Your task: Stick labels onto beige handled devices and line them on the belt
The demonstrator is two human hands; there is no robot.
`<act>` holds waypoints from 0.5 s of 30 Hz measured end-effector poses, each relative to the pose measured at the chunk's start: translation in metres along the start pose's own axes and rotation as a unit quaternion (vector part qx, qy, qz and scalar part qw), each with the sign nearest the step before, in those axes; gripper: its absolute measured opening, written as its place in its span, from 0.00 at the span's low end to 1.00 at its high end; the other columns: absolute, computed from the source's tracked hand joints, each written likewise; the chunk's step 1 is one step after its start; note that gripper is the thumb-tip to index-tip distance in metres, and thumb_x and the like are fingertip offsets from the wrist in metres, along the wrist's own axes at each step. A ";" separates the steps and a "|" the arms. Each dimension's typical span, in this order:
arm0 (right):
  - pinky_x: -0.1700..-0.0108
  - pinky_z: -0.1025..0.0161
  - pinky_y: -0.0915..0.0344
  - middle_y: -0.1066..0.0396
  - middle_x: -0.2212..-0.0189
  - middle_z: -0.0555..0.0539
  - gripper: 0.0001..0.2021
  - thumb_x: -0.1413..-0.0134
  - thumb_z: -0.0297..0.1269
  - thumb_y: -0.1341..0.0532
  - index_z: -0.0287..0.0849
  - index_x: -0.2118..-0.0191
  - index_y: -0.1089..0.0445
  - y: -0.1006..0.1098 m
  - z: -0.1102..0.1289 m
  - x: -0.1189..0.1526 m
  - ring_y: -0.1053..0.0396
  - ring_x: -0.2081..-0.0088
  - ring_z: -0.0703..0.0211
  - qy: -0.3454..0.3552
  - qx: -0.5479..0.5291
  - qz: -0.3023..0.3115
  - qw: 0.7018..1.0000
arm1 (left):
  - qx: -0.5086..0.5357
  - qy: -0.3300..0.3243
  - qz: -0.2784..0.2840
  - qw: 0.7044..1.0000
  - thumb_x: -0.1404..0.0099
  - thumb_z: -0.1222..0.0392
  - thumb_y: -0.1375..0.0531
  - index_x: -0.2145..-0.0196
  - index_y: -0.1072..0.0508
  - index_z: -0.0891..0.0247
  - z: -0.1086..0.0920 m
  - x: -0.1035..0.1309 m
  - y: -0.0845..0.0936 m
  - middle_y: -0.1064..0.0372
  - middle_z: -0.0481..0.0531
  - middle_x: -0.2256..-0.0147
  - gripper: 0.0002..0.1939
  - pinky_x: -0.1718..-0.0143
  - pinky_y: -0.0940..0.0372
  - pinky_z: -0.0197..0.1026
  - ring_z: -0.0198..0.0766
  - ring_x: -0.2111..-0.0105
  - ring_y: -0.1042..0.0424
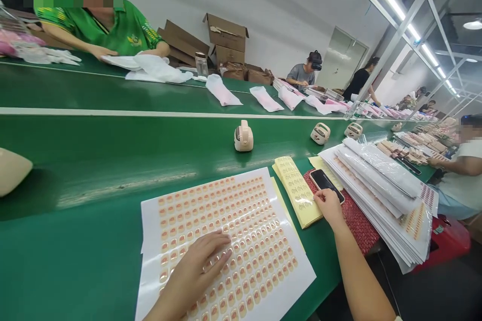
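My left hand [198, 268] rests on a large white sheet [241, 241] covered with rows of small oval stickers, its fingers spread a little and holding nothing. To the right, the thumb and fingertips of my right hand [329, 205] come together at the edge of a yellow label sheet [295, 190] printed with small text. Whether they pinch the sheet's edge is too small to tell. A black phone [324, 181] lies just beyond that hand, on a red patterned surface [357, 220].
Cream-coloured small devices [244, 136] stand on the green belt [150, 145]. Stacked sheets in clear plastic [380, 185] lie at the right. Across the belt, a person in a green shirt [124, 30] handles white bags [154, 67]. A pale rounded object [13, 171] is at the left edge.
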State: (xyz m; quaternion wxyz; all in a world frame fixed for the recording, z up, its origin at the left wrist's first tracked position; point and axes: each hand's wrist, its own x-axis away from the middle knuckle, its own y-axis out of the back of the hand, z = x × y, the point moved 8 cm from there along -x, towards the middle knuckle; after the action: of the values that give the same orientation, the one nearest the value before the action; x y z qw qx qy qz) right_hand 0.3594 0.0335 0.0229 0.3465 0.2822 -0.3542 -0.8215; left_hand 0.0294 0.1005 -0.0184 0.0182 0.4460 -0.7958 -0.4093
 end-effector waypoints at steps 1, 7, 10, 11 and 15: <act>0.60 0.54 0.40 0.32 0.71 0.45 0.05 0.57 0.35 0.44 0.43 0.76 0.32 0.001 0.001 0.001 0.37 0.64 0.50 0.004 -0.005 -0.001 1.000 | 0.000 -0.001 0.001 1.000 0.42 0.47 0.47 0.64 0.28 0.56 -0.001 0.000 0.000 0.27 0.52 0.62 0.14 0.58 0.33 0.48 0.47 0.58 0.30; 0.60 0.53 0.40 0.32 0.70 0.45 0.06 0.55 0.37 0.46 0.44 0.76 0.35 0.010 0.008 0.010 0.37 0.63 0.50 0.010 -0.037 0.009 0.999 | -0.007 -0.010 -0.001 1.000 0.42 0.47 0.47 0.65 0.28 0.55 -0.002 -0.001 0.000 0.27 0.52 0.63 0.14 0.58 0.34 0.48 0.46 0.59 0.30; 0.61 0.53 0.39 0.33 0.70 0.45 0.06 0.54 0.38 0.46 0.44 0.76 0.36 0.016 0.010 0.014 0.37 0.63 0.50 0.010 -0.054 0.013 0.998 | -0.009 -0.012 0.005 1.000 0.42 0.47 0.47 0.64 0.28 0.55 0.000 -0.001 -0.001 0.28 0.52 0.62 0.14 0.57 0.34 0.49 0.46 0.58 0.30; 0.61 0.53 0.39 0.33 0.70 0.45 0.07 0.53 0.39 0.47 0.44 0.75 0.36 0.019 0.010 0.015 0.36 0.63 0.51 0.008 -0.066 0.012 0.998 | -0.010 -0.012 0.008 1.000 0.42 0.48 0.47 0.64 0.28 0.55 0.001 0.000 -0.002 0.28 0.52 0.62 0.14 0.57 0.34 0.49 0.46 0.58 0.31; 0.62 0.56 0.38 0.33 0.69 0.46 0.09 0.54 0.43 0.45 0.43 0.72 0.35 0.024 0.016 0.020 0.35 0.65 0.53 -0.015 -0.181 0.023 0.983 | -0.017 -0.012 0.017 1.000 0.41 0.47 0.47 0.61 0.29 0.55 -0.002 0.004 -0.002 0.29 0.53 0.59 0.15 0.57 0.33 0.48 0.47 0.56 0.31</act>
State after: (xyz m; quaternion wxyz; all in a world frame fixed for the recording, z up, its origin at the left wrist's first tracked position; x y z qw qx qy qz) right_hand 0.3443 0.0121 0.0463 0.4050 0.1940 -0.2112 -0.8682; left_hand 0.0289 0.0962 -0.0199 0.0231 0.4273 -0.7962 -0.4278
